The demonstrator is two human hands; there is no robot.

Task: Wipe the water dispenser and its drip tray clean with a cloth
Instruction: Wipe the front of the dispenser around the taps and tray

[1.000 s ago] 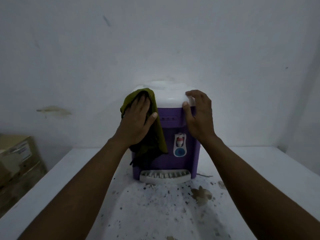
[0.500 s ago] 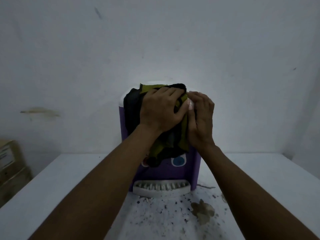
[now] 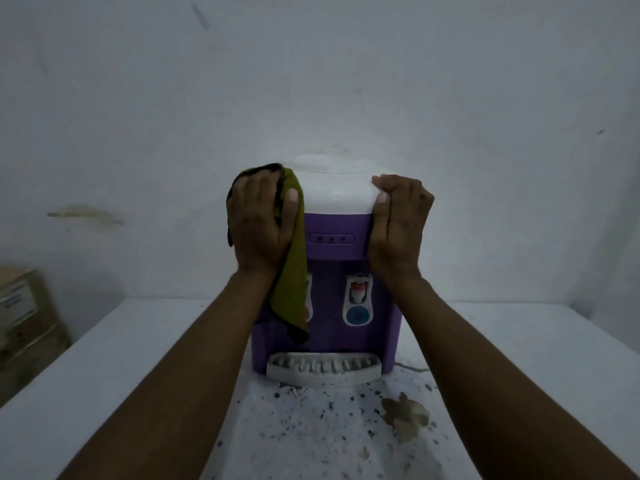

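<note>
Head view: the left hand (image 3: 259, 220) clasps the cloth (image 3: 292, 271) against the dispenser (image 3: 332, 237) at its upper left corner, the cloth's tail hanging below the fingers. The right hand (image 3: 398, 223) grips the white top's opposite edge. Firm, even strokes against that bracing grip should stop the unit sliding. One cloth, one dispenser, two taps (image 3: 359, 299), and one tray (image 3: 323, 370) well below the fingers on the worktop (image 3: 104, 375).

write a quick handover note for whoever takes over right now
Left hand holds the cloth against the top left corner of the water dispenser.
Right hand grips its top right corner, steadying it.
Done: cannot tell how much is wiped.
Left: drip tray looks dirty, not yet wiped; dark specks on the table in front.
</note>
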